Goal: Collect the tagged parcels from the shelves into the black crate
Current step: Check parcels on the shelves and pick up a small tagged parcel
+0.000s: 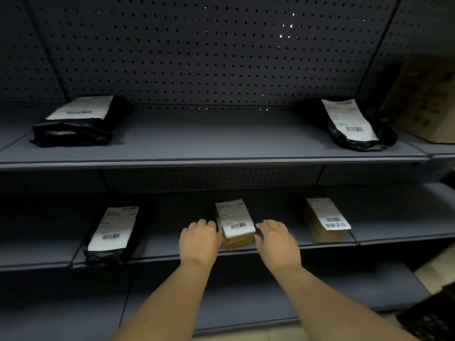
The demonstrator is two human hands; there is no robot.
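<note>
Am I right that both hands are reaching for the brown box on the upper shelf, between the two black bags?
Not quite: the head view shows the left hand and right hand either side of the brown box on the lower shelf. The two black bags lie on the upper shelf.

Two bare forearms are seen, entering from the bottom edge. No sleeve is visible on either arm up to the frame edge. Left hand and right hand are both uncovered: backs of hands, knuckles and wrists exposed. Nothing is worn on either wrist or on the fingers that can be made out. Fingertips are partly hidden on both hands, so nails cannot be judged. Lighting is dim; fine surface detail on the arms is not resolved. Forearms are widened toward the bottom of the view by the wide-angle lens. The rest of the body is out of view.
</note>
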